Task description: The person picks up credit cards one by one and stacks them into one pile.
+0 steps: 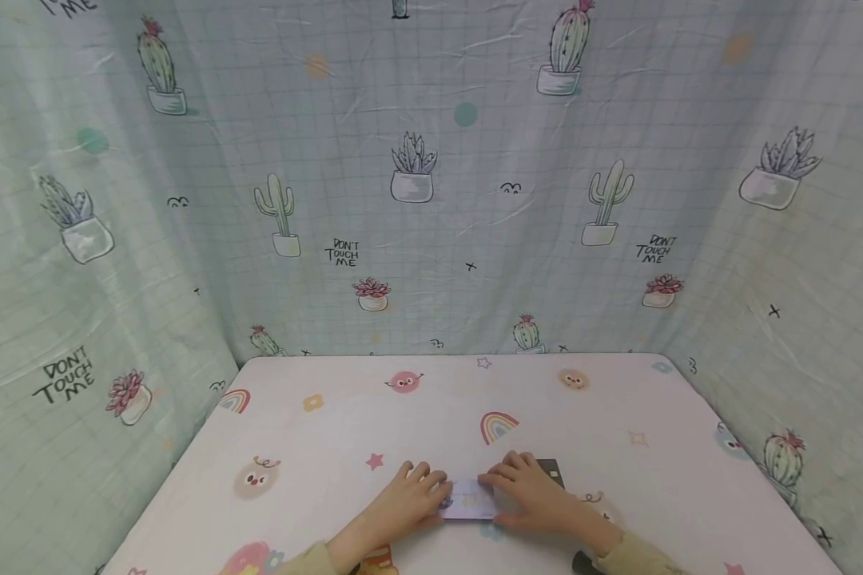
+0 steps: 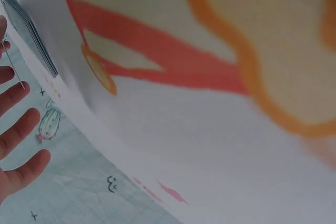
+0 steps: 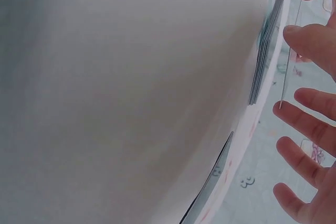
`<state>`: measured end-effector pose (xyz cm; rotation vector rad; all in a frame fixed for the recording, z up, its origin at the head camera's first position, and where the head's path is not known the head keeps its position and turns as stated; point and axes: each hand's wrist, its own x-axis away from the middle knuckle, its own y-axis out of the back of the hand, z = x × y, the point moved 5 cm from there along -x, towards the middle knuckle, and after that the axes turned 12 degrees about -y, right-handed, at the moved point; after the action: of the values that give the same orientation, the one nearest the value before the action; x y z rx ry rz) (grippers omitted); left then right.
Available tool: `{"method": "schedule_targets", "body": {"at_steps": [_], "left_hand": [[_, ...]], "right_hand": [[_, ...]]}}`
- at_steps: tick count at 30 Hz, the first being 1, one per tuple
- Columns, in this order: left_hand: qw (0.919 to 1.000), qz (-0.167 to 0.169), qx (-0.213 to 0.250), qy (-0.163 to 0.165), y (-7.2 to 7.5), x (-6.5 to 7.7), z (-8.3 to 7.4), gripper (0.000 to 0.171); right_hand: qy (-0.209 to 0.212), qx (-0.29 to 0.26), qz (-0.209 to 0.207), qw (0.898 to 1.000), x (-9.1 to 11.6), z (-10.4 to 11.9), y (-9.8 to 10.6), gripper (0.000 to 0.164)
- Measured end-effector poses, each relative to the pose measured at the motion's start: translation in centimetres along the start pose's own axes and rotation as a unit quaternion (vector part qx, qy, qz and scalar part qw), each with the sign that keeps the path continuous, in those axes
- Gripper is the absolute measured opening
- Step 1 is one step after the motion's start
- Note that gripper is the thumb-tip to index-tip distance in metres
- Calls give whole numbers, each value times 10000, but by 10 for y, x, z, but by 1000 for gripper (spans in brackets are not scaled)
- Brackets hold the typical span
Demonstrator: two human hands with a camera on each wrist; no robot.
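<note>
Both hands hold a thin, glossy rectangular sheet (image 1: 469,500) by its ends, near the front of the table. My left hand (image 1: 411,497) pinches its left end, and my right hand (image 1: 532,493) grips the right end between thumb and fingers. Seen edge-on in the right wrist view, the sheet (image 3: 286,74) is very thin and spans from one hand to the other. Below it, apart from it, a neat stack of several thin sheets (image 3: 265,51) lies on the table. That stack (image 2: 32,31) also shows at the upper left of the left wrist view.
A flat dark rectangular object (image 1: 552,471) lies on the table just beyond the right hand, partly hidden by it. The pale tabletop (image 1: 374,431) is printed with rainbows, stars and faces. A cactus-patterned curtain (image 1: 467,224) encloses the back and sides.
</note>
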<state>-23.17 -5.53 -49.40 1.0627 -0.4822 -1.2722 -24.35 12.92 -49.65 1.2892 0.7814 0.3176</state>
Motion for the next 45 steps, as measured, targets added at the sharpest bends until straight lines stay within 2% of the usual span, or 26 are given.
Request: {"method": "schedule_targets", "body": {"at_steps": [10,17,23,30,37,45], "left_hand": [[9996,240,142,25,-6,1,0,44],[9998,165,134,66,-10,0,1,44],[9995,235,219,72,-12,-1,0,44],[9995,206,237,76,-13,-2,-1,43],[9986,368,382,80,-12,-2,-1,41],[9990,340,302,37,-8,-4,-1,40]], "right_hand": [[42,51,131,9999,-1,-1,-3,54],[19,153,189,9997,-1,0,-3,54],[8,184,225,9996,-2,1,-1,53],[-101,118,402,9991,-2,0,-4,53],[-55,142,469,9988,-3,0,-5,52],[-135,161,566,9982,-3,3,-2,50]]}}
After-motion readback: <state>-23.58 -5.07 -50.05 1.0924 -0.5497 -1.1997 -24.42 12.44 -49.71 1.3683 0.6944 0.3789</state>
